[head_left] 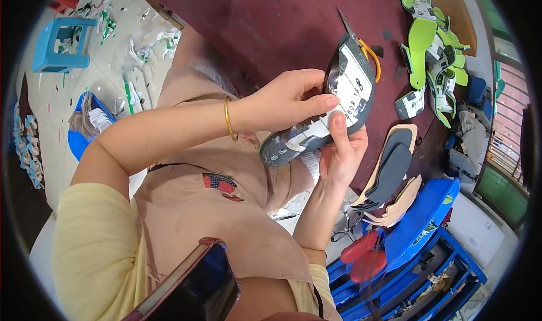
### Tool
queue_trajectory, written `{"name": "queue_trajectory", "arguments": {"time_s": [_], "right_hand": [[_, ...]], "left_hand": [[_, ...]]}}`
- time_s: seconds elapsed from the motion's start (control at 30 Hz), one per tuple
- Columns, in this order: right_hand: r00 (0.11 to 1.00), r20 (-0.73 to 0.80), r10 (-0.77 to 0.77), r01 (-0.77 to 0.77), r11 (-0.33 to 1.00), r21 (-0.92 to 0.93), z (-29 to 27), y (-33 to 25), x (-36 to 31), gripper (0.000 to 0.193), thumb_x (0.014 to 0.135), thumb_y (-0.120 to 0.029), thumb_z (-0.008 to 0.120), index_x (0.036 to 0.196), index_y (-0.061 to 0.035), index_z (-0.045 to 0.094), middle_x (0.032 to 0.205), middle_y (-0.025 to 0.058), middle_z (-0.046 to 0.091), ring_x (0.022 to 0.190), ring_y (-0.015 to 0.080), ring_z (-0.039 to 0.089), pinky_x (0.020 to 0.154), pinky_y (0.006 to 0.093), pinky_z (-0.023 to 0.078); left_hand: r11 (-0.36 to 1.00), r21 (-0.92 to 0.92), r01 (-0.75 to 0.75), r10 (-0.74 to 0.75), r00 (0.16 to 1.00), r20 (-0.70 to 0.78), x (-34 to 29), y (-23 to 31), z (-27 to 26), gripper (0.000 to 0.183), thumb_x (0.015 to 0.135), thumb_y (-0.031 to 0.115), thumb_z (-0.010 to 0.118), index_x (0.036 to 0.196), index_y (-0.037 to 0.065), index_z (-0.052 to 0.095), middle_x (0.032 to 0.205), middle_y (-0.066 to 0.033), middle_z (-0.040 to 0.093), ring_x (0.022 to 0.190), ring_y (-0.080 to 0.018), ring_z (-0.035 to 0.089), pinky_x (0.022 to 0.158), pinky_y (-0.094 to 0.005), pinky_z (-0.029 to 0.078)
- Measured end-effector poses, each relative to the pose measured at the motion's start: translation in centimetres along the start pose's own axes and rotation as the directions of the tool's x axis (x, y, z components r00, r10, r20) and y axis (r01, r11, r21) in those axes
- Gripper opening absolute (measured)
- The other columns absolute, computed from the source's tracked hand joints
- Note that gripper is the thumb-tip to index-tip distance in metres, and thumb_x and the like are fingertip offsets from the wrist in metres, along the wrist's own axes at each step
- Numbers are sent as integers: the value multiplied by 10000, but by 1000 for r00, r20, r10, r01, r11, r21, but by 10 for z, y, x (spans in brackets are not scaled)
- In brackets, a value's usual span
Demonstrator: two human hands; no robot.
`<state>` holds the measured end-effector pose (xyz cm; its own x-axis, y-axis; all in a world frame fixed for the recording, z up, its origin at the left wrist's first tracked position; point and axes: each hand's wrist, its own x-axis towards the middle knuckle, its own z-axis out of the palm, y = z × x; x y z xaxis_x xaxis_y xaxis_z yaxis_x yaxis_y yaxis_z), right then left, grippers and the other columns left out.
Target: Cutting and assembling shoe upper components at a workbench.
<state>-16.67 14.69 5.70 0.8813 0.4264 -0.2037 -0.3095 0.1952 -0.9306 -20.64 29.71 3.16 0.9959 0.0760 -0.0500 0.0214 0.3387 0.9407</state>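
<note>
A dark, sole-shaped shoe last (366, 107) is held at a slant above my lap, its flat underside turned up. White paper with dark markings covers part of that face, and two round metal spots show at its near-left end. My left hand (288, 98), below a gold bangle (230, 118), holds the left side with its thumb on the white paper. From below, my right hand (345, 151) grips the lower right edge, thumb resting on top. Its other fingers are mostly hidden. Scissors (346, 23) with an orange handle lie on the table just beyond the last.
The dark red table (254, 22) carries lime-green insoles (420, 50) at the right. Black and tan sole pieces (395, 157) lie nearer. A blue rack (395, 287) is at lower right. A blue stool (62, 44) stands left among scraps. A phone-like device (209, 281) shows at bottom.
</note>
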Motion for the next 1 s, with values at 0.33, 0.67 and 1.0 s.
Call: {"name": "queue_trajectory", "arguments": {"time_s": [0.33, 0.67, 1.0], "right_hand": [[989, -68, -128, 107, 960, -260, 0, -4, -4, 306, 779, -86, 739, 1020, 38, 596, 967, 88, 652, 852, 111, 591, 781, 245, 457], [956, -12, -293, 241, 805, -543, -3, -9, -5, 241, 763, -45, 742, 959, 28, 622, 883, 66, 672, 769, 88, 596, 704, 227, 475], [934, -175, -312, 227, 895, -384, 26, 12, -5, 288, 812, -78, 704, 1039, 43, 575, 974, 88, 640, 873, 111, 581, 811, 255, 451]], "left_hand": [[891, 332, 308, -331, 943, 13, 6, 34, -27, 517, 929, 480, 472, 739, 16, 599, 653, -1, 528, 670, -72, 494, 557, -221, 398], [965, 212, 153, -148, 988, -43, -5, 21, -12, 368, 961, 313, 442, 741, 38, 547, 614, 18, 500, 569, -72, 440, 537, -232, 389], [988, 99, 121, -98, 972, -212, 3, 21, 2, 292, 949, 221, 464, 779, -5, 532, 654, -30, 557, 624, -104, 524, 576, -275, 435]]}}
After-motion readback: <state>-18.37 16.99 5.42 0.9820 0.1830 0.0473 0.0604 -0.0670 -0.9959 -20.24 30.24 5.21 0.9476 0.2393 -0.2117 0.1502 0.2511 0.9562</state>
